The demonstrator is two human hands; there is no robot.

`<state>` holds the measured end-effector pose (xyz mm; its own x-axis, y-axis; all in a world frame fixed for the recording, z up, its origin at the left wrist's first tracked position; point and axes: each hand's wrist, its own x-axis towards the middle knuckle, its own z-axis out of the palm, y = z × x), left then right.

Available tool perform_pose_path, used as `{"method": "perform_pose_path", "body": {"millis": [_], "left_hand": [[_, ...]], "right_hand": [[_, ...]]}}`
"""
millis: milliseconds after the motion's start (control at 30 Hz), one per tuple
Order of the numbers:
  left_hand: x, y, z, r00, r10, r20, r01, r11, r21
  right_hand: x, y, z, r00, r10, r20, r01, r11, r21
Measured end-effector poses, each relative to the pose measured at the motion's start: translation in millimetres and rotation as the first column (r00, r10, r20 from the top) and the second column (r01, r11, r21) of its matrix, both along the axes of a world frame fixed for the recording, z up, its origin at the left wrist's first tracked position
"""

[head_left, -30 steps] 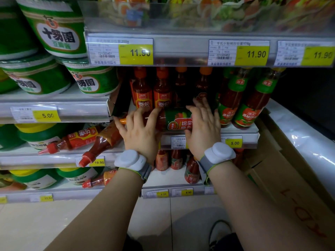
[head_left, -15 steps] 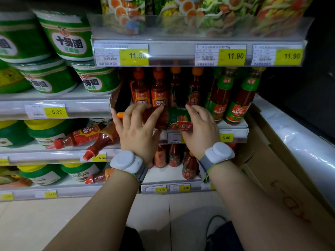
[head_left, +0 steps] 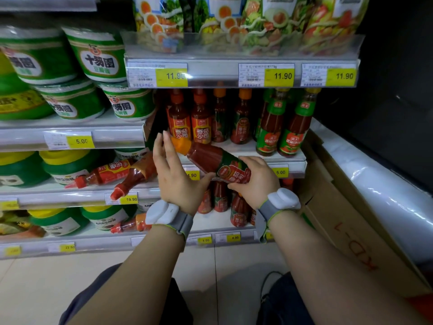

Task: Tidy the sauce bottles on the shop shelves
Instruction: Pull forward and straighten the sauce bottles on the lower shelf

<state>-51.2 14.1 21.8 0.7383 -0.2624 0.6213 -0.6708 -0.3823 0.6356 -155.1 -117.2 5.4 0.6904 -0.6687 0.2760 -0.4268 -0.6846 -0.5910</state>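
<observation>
A ketchup bottle (head_left: 210,159) with an orange cap and a green and red label lies tilted in front of the middle shelf (head_left: 290,158), cap up and to the left. My right hand (head_left: 254,181) grips its lower end. My left hand (head_left: 174,172) is beside the neck, fingers spread, thumb under the bottle near the label. Behind stand upright ketchup bottles (head_left: 201,118) and two green-labelled bottles (head_left: 281,123). On the left shelf two red-capped sauce bottles (head_left: 131,177) lie toppled over the edge.
Green tubs (head_left: 98,57) fill the left shelves. Salad dressing pouches (head_left: 234,22) hang above. More small bottles (head_left: 220,198) stand on the lower shelf. A cardboard box (head_left: 351,219) stands at the right. Floor tiles lie below.
The bottle lay level across the shelf front under both hands. It is now lifted and tilted, cap raised to the left. My left hand has let go of the neck and spread.
</observation>
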Motion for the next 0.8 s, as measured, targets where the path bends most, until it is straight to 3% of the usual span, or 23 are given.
{"method": "perform_pose_path", "body": {"millis": [100, 233, 467, 633, 800], "left_hand": [[-5, 2, -3, 0.963, -0.068, -0.260, 0.057, 0.997, -0.049], [4, 8, -11, 0.795, -0.243, -0.556, 0.206, 0.970, -0.131], [14, 16, -25, 0.589, -0.260, -0.765, 0.096, 0.963, -0.253], [12, 19, -25, 0.632, -0.177, -0.755, 0.090, 0.984, -0.155], [9, 18, -29, 0.716, -0.131, -0.685, 0.135, 0.990, -0.049]], "right_hand": [[-4, 4, -3, 1.000, 0.007, -0.015, -0.007, 0.999, 0.039], [-6, 8, -9, 0.996, 0.032, -0.078, -0.025, 0.996, 0.084], [-8, 21, -27, 0.976, 0.068, -0.207, -0.029, 0.982, 0.188], [-10, 25, -35, 0.959, 0.100, -0.266, -0.043, 0.977, 0.210], [-6, 33, -42, 0.922, 0.067, -0.382, -0.029, 0.994, 0.104]]}}
